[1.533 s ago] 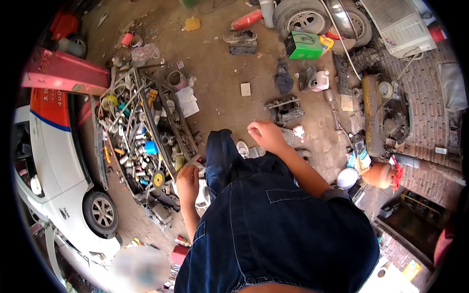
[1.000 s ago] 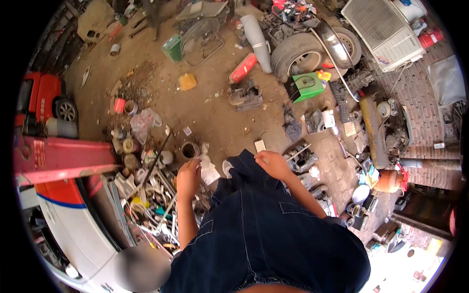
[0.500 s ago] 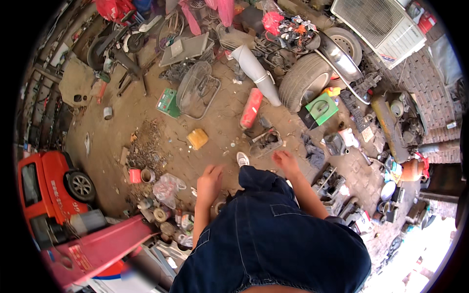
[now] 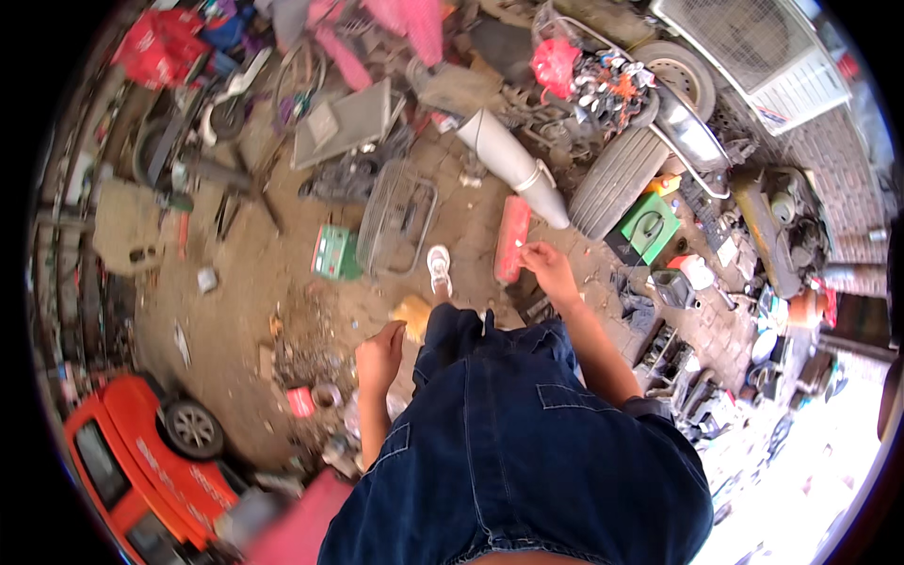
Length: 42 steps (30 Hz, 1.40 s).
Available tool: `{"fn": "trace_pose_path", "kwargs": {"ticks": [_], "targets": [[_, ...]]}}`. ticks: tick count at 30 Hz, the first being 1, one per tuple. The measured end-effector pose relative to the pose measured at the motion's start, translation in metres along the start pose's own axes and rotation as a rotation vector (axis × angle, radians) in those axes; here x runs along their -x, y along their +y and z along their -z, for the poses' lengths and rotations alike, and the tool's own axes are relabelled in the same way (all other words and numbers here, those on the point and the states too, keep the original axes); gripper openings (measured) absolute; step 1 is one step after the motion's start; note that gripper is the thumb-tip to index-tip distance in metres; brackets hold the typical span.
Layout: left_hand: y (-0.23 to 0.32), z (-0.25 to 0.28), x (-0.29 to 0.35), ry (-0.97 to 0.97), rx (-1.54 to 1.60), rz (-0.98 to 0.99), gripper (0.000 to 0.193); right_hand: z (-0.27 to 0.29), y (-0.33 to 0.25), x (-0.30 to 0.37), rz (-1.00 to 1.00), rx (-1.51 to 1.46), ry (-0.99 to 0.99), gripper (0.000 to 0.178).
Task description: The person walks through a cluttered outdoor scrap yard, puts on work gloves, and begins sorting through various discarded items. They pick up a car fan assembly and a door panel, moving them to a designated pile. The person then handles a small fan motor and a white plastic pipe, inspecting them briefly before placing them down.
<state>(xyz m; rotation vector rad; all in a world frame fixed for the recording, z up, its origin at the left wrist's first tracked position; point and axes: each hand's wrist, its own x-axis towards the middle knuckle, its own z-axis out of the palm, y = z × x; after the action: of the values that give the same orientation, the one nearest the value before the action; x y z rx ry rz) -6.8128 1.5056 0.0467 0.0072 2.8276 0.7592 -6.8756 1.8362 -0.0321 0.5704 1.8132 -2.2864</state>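
Red canister lies on the dirt floor at upper centre, long axis near vertical, just left of the loosely curled, empty right hand; the left hand, also empty, hangs farther off.

Ahead: wire grille beside box
Right: canister, tyre behind it
Left, behind: car

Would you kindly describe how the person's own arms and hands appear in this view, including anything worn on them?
Both forearms are bare: no sleeves, gloves, watch or bands show on them. The left hand and the right hand are uncovered too, and no rings can be made out at this size. Between the arms hangs a dark blue denim garment with visible seams.
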Motion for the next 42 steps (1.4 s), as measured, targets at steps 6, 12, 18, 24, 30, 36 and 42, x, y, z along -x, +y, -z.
{"fn": "trace_pose_path", "kwargs": {"ticks": [6, 12, 18, 24, 30, 36, 42], "targets": [[-0.027, 0.063, -0.188, -0.056, -0.164, -0.255, 0.018, -0.051, -0.056, -0.092, 0.113, 0.056, 0.231, 0.020], [0.014, 0.104, -0.334, -0.164, -0.258, -0.560, 0.016, -0.011, -0.131, -0.170, 0.214, 0.279, 0.370, 0.014], [0.067, 0.084, -0.425, -0.334, -0.207, -0.691, 0.028, 0.083, -0.179, -0.263, 0.363, 0.317, 0.628, 0.014], [0.128, 0.072, -0.480, -0.482, -0.101, -0.789, 0.027, 0.166, -0.181, -0.400, 0.260, 0.570, 0.789, 0.019], [0.180, 0.049, -0.534, -0.438, -0.070, -0.777, 0.023, 0.179, -0.186, -0.494, 0.190, 1.022, 0.828, 0.028], [0.260, 0.025, -0.571, -0.493, 0.042, -0.802, 0.019, 0.172, -0.195, -0.505, 0.190, 0.793, 1.034, 0.015], [0.348, -0.012, -0.606, -0.598, 0.205, -0.925, 0.018, 0.208, -0.199, -0.515, 0.239, 0.588, 1.423, 0.029]]}}
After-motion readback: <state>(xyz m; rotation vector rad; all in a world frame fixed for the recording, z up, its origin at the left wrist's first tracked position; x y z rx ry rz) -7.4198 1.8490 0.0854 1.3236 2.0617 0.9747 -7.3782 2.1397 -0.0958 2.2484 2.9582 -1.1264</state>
